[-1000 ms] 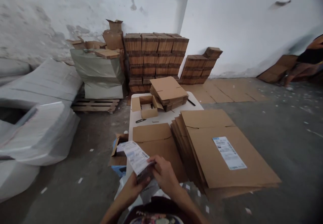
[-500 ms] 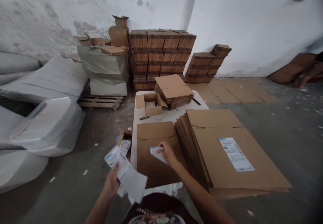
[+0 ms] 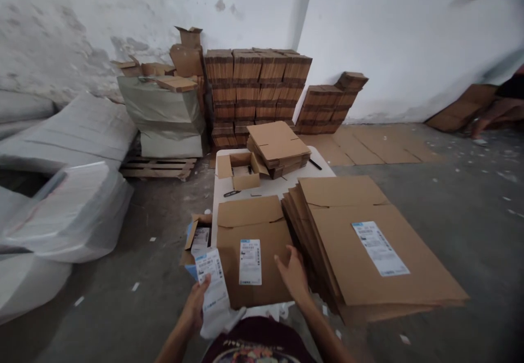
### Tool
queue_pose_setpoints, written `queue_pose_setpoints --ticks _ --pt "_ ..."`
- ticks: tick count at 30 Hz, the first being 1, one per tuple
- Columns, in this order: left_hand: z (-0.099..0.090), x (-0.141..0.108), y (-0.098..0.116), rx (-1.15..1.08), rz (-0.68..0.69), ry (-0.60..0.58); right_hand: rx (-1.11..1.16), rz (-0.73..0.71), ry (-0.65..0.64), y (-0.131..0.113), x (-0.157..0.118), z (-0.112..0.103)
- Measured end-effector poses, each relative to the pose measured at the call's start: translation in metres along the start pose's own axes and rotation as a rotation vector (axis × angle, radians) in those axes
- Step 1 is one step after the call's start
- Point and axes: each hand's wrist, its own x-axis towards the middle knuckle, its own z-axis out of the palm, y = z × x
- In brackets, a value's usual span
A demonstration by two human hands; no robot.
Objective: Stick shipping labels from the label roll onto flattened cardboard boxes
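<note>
White labels (image 3: pixel 213 286) are hanging clamped in the left hand (image 3: pixel 197 304), dangling edges risking snags; the right hand (image 3: pixel 293 275) is hovering open-fingered near the cardboard (image 3: pixel 232 289) on the worktop (image 3: pixel 213 199).

The only view looks from the wearer's head, forward and down over the nearby hands (image 3: pixel 245 289) and table (image 3: pixel 274 188).

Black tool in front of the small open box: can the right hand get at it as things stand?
Likely yes. The right hand looks empty, and the labelled flat carton between it and the black tool lies low enough to reach over.
</note>
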Motion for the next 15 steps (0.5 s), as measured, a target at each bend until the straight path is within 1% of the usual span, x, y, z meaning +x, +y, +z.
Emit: queue_pose_setpoints --ticks 2,3,4,5,6,7,9,10,11,12,13,14,15 --pt "0.004 -0.008 0.009 0.001 0.011 0.001 0.029 -0.082 0.115 -0.025 -0.014 -0.023" --pt "0.007 -0.013 0.013 -0.004 0.015 -0.008 0.036 -0.122 0.198 -0.036 -0.016 -0.041" --pt "0.011 -0.019 0.018 -0.010 0.023 -0.034 0.039 -0.151 0.281 -0.043 -0.014 -0.063" --pt "0.016 -0.026 0.023 -0.013 0.031 -0.070 0.040 -0.163 0.353 -0.045 -0.007 -0.091" --pt "0.021 -0.034 0.028 -0.008 0.047 -0.107 0.043 -0.153 0.421 -0.041 0.004 -0.124" --pt "0.026 -0.040 0.033 0.008 0.072 -0.135 0.040 -0.121 0.474 -0.032 0.018 -0.160" --pt "0.032 -0.051 0.043 0.067 0.156 -0.172 0.010 -0.028 0.612 -0.006 0.051 -0.232" --pt "0.034 -0.054 0.047 0.104 0.203 -0.180 -0.073 0.014 0.659 0.007 0.066 -0.262" --pt "0.035 -0.056 0.050 0.137 0.250 -0.187 -0.153 0.062 0.702 0.016 0.078 -0.285" --pt "0.036 -0.056 0.051 0.167 0.294 -0.205 -0.216 0.082 0.723 0.020 0.084 -0.297" --pt "0.038 -0.056 0.051 0.199 0.329 -0.230 -0.241 0.072 0.711 0.017 0.084 -0.296" --pt "0.040 -0.056 0.050 0.236 0.359 -0.251 -0.225 0.030 0.674 0.008 0.077 -0.283" --pt "0.043 -0.055 0.047 0.274 0.381 -0.270 -0.164 -0.050 0.586 -0.007 0.065 -0.258"
